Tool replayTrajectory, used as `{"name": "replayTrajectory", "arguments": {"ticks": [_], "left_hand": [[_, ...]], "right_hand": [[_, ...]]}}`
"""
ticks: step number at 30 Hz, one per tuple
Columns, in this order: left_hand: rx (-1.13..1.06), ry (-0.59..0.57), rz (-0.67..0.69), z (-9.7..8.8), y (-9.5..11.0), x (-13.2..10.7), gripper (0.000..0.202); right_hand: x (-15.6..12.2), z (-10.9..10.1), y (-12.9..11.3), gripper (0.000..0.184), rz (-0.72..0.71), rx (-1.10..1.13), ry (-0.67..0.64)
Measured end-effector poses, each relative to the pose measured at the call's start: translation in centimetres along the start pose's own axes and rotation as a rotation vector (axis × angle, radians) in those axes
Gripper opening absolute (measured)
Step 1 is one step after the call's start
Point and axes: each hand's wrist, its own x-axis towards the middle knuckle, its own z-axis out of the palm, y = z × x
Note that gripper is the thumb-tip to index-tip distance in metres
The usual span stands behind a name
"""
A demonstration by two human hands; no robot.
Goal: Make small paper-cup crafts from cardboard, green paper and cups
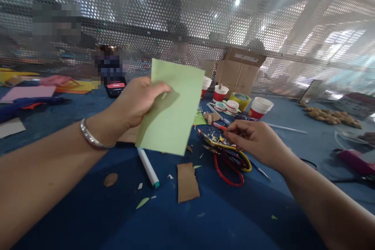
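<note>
My left hand [142,99] grips a light green sheet of paper [177,109] by its left side, thumb on the front face, and holds it raised above the table. My right hand [252,136] has its fingers curled together; whether anything is pinched in them is hidden. Just past its fingertips lies a red pen [219,126]. Below the same hand are scissors with red handles [230,174] and scissors with yellow handles [247,160], lying across each other. A white marker with a teal end [149,168] and a cardboard piece [187,183] lie under the green sheet's lower edge.
Paper cups [220,93], a stack of cups [260,107], a tape roll [240,100] and a cardboard box [238,72] stand at the back. Colored papers [29,93] are at left, peanut-like pieces [331,117] at right. Paper scraps [143,203] dot the blue table.
</note>
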Motion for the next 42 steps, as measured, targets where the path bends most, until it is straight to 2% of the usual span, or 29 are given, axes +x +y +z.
{"name": "replayTrajectory", "arguments": {"ticks": [4,6,10,13,16,20,27,32,38,42], "left_hand": [[0.094,0.032,-0.098,-0.7,-0.1,0.6,0.026],[0.109,0.030,-0.088,-0.6,-0.2,0.6,0.028],[0.126,0.016,-0.053,-0.3,-0.2,0.2,0.025],[0.107,-0.016,-0.036,-0.2,-0.1,-0.2,0.021],[0.098,-0.050,-0.041,-0.1,0.0,-0.5,0.021],[0.111,-0.042,-0.041,0.0,0.1,-0.7,0.019],[0.118,-0.064,-0.005,-0.1,-0.1,-0.6,0.020],[0.199,-0.096,-0.058,-0.4,-0.3,-0.5,0.023],[0.124,-0.295,-0.097,-0.4,-0.7,-0.3,0.026],[0.097,-0.315,-0.090,-0.3,-1.3,0.1,0.037]], "right_hand": [[-0.3,-0.5,0.4,0.022,0.002,-0.136,-0.136],[-0.4,-0.3,0.4,0.020,0.022,-0.174,-0.190],[-0.2,0.3,-0.3,0.015,0.021,-0.381,-0.205],[0.1,0.6,-0.4,0.014,0.022,-0.456,-0.201],[0.4,0.8,0.1,0.014,0.009,-0.484,-0.188],[0.5,0.9,0.6,0.017,-0.018,-0.491,-0.169],[0.6,1.0,0.5,0.018,-0.035,-0.517,-0.182],[0.5,1.1,0.3,0.017,-0.051,-0.513,-0.192],[0.5,1.2,0.2,0.018,-0.047,-0.524,-0.215],[0.3,1.0,0.1,0.017,0.001,-0.528,-0.229]]}}
